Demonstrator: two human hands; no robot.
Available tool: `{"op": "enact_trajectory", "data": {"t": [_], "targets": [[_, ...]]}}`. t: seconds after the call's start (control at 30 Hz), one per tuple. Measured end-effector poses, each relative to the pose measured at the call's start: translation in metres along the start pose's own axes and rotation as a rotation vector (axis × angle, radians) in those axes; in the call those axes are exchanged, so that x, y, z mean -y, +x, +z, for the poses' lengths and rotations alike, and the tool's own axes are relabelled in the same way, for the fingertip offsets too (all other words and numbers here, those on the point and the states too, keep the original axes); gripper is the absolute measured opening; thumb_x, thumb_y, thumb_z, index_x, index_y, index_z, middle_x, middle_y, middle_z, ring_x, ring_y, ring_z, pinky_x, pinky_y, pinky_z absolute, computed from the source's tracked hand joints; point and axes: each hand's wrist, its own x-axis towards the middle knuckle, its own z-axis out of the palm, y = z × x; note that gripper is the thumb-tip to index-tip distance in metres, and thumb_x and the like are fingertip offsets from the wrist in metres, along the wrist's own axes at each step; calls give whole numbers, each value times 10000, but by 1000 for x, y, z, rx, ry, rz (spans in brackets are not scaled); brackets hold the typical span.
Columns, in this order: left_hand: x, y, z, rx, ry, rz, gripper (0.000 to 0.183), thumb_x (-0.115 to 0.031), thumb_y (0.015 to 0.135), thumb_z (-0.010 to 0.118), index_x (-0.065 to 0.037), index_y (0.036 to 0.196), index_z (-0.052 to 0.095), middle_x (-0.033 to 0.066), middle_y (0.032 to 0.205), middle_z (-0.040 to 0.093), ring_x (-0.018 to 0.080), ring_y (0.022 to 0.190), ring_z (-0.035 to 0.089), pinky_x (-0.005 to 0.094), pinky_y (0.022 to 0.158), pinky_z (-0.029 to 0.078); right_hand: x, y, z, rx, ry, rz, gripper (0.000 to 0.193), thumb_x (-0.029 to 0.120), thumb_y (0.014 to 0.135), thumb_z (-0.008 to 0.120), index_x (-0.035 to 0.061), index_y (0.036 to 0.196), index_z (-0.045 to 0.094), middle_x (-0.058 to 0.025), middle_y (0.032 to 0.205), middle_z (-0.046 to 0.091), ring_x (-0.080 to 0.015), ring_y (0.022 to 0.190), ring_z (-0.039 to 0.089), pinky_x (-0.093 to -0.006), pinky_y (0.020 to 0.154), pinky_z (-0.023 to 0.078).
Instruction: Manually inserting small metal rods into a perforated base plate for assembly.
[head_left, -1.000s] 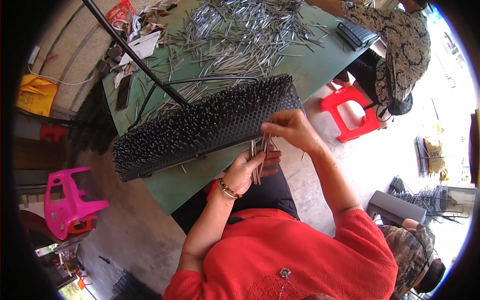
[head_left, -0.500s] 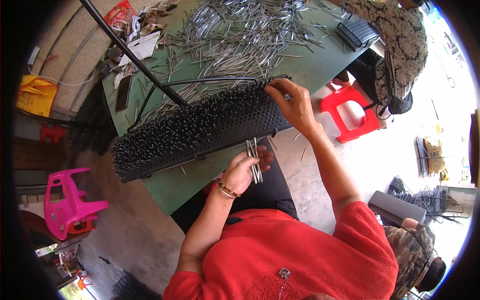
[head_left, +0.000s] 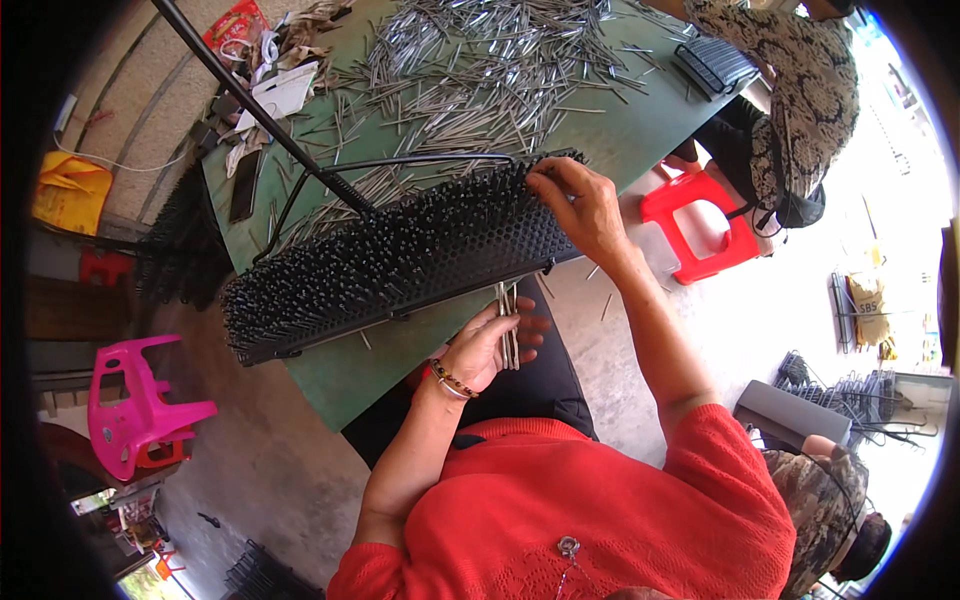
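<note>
A long black rack (head_left: 400, 262), with rows of holes and dense dark pins standing up in it, lies slantwise over the near edge of the green table. My right hand (head_left: 588, 208) is at its right end, thumb and forefinger pinched together among the pins; whatever they grip is too small to make out. Below the rack's front edge, my left hand (head_left: 492, 338) holds several thin metal rods (head_left: 509, 330) under its thumb, its other fingers behind them. Toward the right end of the rack, a band of bare holes shows along the front.
Loose metal rods (head_left: 470, 70) are heaped across the green table (head_left: 600, 125). A black pole (head_left: 235, 90) rises from the rack to the upper left. Red stool (head_left: 700, 262) and co-worker's patterned sleeve (head_left: 800, 95) are at right; a pink stool (head_left: 120, 410) stands left. A phone (head_left: 246, 186) lies on the table.
The rods in my left hand have turned slightly more upright and shifted a little. My right hand has hardly moved, still pinched at the rack's right end.
</note>
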Motion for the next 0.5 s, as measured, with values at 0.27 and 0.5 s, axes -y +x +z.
{"op": "enact_trajectory", "data": {"t": [0.27, 0.5], "targets": [[5, 3, -5, 40, -52, 5, 280, -128, 944, 435, -33, 1197, 507, 136, 1056, 628, 184, 874, 628, 325, 735, 519, 2, -2, 2, -15, -93, -105, 121, 68, 856, 620, -14, 944, 607, -117, 823, 621, -175, 718, 619, -277, 628, 495], [8, 4, -9, 27, -40, 3, 304, -128, 950, 431, -3, 1215, 509, 144, 1066, 627, 176, 900, 624, 308, 740, 508, 0, -5, 6, -99, -77, -122, 124, 76, 825, 639, 8, 923, 603, -139, 793, 604, -303, 694, 605, -342, 609, 477]]}}
